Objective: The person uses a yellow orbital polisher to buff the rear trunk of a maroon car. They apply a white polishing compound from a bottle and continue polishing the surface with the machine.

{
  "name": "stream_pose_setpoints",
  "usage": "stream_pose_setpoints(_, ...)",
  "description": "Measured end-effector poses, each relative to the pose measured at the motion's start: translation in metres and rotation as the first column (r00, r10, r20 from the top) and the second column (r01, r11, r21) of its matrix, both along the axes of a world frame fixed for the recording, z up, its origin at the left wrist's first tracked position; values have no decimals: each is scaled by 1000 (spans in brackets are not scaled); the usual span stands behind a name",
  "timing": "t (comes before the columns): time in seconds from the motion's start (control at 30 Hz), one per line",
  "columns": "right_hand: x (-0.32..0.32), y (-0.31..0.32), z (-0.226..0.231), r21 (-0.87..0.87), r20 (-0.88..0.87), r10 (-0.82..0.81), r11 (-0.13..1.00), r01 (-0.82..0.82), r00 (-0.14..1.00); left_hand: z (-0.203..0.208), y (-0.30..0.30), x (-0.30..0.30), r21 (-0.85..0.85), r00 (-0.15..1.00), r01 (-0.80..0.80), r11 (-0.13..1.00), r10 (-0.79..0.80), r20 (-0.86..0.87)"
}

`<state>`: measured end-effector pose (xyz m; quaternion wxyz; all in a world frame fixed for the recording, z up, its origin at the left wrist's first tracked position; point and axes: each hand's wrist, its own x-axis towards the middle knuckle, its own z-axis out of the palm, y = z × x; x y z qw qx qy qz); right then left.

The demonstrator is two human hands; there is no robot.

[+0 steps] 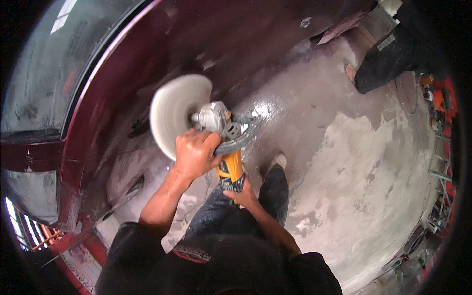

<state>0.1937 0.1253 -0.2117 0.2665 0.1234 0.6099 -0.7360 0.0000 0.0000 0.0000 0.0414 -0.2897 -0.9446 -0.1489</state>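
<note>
A yellow and black polisher (230, 169) with a silver gear head is held between my two hands. My left hand (193, 153) wraps round its black curved front handle, close behind the pad. Lower down, my right hand (244, 194) closes round the rear end of the yellow body. The round white buffing pad (172, 110) is smeared as if spinning. It faces the dark maroon car panel (162, 44); whether it touches the paint, I cannot tell. Pale smudges mark the panel.
A dusty car window (46, 64) is at the left. Another person's dark-clothed leg (381, 61) shows at upper right on the grey, patchy wet floor (344, 182). Tools and parts line a red rack (448, 128) along the right. A cable lies near my legs.
</note>
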Motion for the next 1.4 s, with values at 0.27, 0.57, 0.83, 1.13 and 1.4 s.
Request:
stream_pose_setpoints(0.27,-90,87,18,60,-154,-15,998,24,988,21,71,-66,48,991,-8,999,14,-132)
stream_pose_setpoints(0.57,-233,257,39,76,-223,-74,993,93,972,38,235,-191,79,978,32,996,-15,-208)
stream_pose_setpoints(0.83,-324,339,28,-68,-98,-291,956,286,952,22,344,-298,223,971,101,970,-48,-233)
stream_pose_setpoints(1.13,-295,312,30,91,-110,-260,958,271,959,18,310,-266,287,948,27,957,67,-312)
stream_pose_setpoints(1.4,-199,189,69,293,-316,-15,950,112,949,55,145,-137,338,940,-3,941,119,-321)
